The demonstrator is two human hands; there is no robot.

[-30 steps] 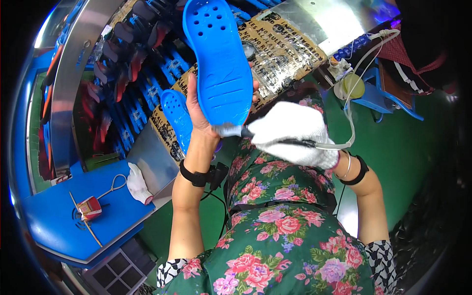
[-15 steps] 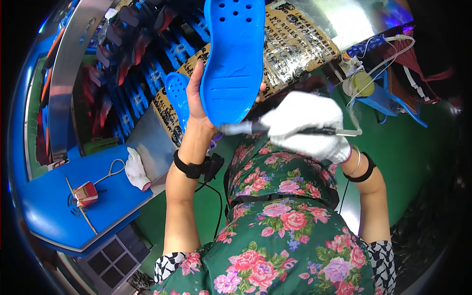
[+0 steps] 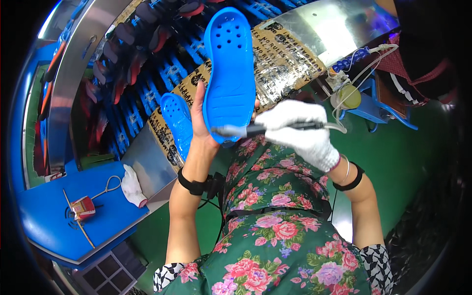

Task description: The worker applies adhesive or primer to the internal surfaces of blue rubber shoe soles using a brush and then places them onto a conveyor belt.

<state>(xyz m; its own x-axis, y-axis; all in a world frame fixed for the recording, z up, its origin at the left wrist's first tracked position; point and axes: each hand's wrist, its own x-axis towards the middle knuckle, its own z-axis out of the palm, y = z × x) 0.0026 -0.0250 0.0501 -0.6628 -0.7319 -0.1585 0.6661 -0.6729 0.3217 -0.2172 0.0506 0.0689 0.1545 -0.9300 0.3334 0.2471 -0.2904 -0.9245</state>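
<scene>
My left hand (image 3: 199,115), bare, grips a blue shoe sole (image 3: 231,81) from below, thumb along its left edge and fingertips showing at its right. The sole stands heel toward me, with round holes in its far end and a wet-looking shine. My right hand (image 3: 295,125), in a white glove, is closed around a black-handled brush (image 3: 255,130). The brush's pale, motion-blurred tip lies over the heel, and a thin hose runs from the handle's back end. Another blue sole (image 3: 178,123) rests just left of my left hand on the taped cardboard (image 3: 285,64).
Beyond, a rack (image 3: 147,83) carries several dark and red pieces. On the blue table (image 3: 44,216) at left lie a white glove (image 3: 132,187), a wire loop and a small red box (image 3: 83,208). A yellowish round container (image 3: 348,97) with hoses stands at right.
The held sole has come lower in view, showing its far end. The brush has gone from below the heel edge to over the heel surface. My right hand has shifted slightly left.
</scene>
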